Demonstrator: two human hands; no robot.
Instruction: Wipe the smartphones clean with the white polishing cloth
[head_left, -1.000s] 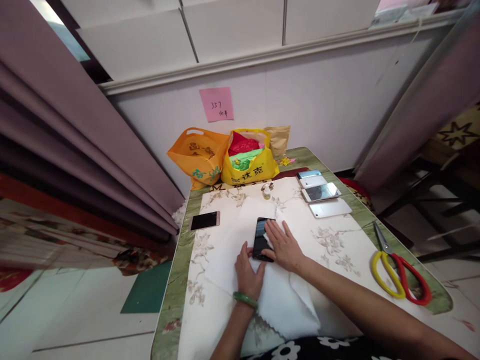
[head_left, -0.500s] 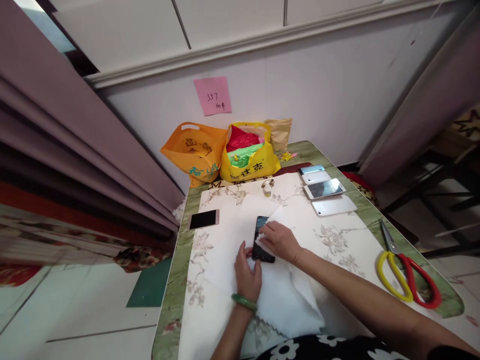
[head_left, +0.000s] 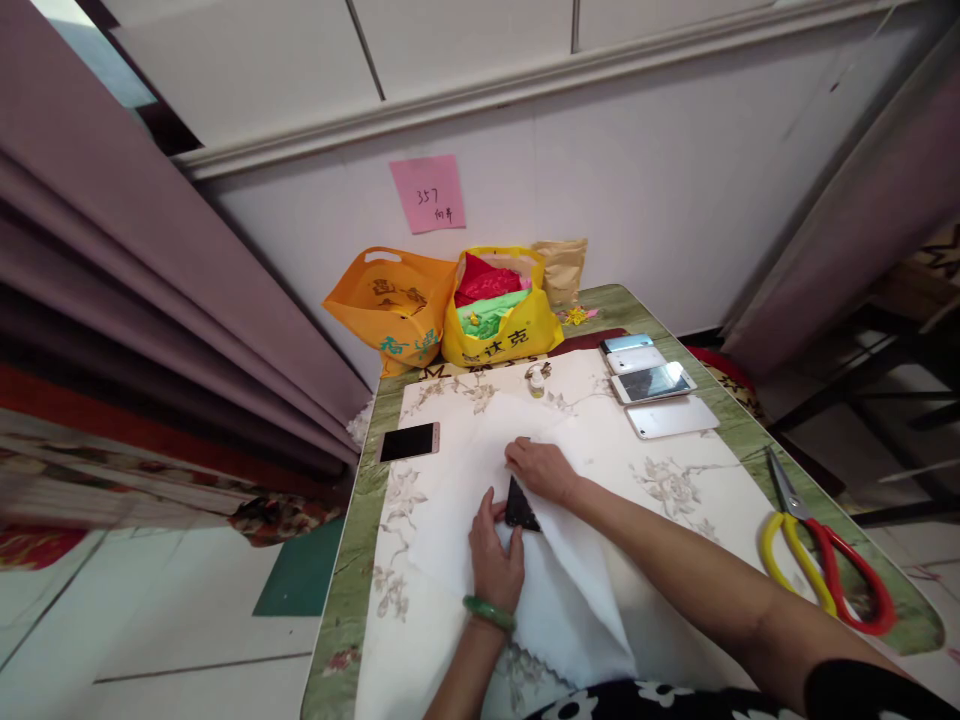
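Observation:
A black phone (head_left: 520, 508) lies on a white cloth (head_left: 457, 500) spread over the table, partly covered by my right hand and a fold of the cloth. My right hand (head_left: 541, 468) pinches the cloth near the phone's upper end. At the phone's lower left edge is my left hand (head_left: 496, 550), its fingers apart and its fingertips touching the phone; a green bangle (head_left: 489, 612) circles that wrist.
Left of the cloth lies a gold-edged phone (head_left: 409, 442). Several phones (head_left: 654, 382) line the right side, above large scissors (head_left: 817, 555). A small bottle (head_left: 537, 382) stands before an orange bag (head_left: 397, 310) and a yellow bag (head_left: 517, 335).
My right hand has moved slightly up and left, drawing the cloth's fold across more of the phone's upper right part. My left hand has barely moved.

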